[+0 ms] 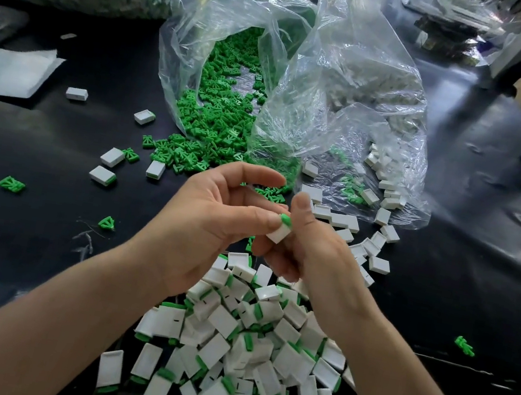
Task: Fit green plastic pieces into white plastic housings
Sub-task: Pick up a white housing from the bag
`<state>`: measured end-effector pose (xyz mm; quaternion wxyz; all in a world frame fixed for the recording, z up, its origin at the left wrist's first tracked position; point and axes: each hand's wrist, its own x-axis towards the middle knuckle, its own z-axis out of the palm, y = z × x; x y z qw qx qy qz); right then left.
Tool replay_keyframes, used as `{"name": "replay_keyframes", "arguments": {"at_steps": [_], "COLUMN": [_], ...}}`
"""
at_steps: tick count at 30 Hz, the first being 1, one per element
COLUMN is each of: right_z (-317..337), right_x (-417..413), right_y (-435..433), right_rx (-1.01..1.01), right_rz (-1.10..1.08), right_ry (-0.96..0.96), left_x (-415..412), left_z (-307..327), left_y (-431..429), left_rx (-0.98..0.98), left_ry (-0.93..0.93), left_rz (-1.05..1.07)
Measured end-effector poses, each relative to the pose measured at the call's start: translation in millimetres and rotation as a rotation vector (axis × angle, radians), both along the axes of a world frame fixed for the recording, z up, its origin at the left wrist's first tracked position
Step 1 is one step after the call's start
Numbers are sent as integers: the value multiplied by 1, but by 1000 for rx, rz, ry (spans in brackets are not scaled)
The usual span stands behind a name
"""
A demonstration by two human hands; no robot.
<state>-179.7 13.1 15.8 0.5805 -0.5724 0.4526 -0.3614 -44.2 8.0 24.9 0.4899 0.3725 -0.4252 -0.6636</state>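
A: Green piece pokes from the white housing, held above the counter; how does it handle?
B: Light, stiff, a bit slick, I judge. Right hand curls its fingers round the housing's flat sides; left hand pinches the green piece's end. Hold the sides, push straight

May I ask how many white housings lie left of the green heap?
5 white housings: two farther back, three nearer; a blurred white scrap beyond may be another.
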Motion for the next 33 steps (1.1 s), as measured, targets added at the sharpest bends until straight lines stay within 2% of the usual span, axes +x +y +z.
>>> {"name": "replay_keyframes", "arguments": {"at_steps": [5, 11, 14, 18, 22, 30, 33], "right_z": [3, 4, 1, -7, -13, -23, -23], "right_x": [-5, -16, -26, -41, -61, -69, -68], "right_y": [-2, -12, -19, -31, -42, -50, -50], "right_rx": [38, -20, -39, -201, -350, -269, -284], "right_rz": [29, -169, -249, -422, -531, -406, -427], "right_ry": [96, 206, 259, 496, 789, 1129, 1128], "left_x": [1, 8, 10, 8, 10, 15, 15], "left_z": [0, -3, -1, 2, 1, -1, 0], "left_y": [-1, -7, -6, -1, -5, -9, -10], "left_rx": [33, 17, -31, -101, -56, -4, -12], "left_ry": [18, -83, -106, -135, -83, -11, -20], "left_rz": [13, 67, 11, -99, -43, -1, -5]}}
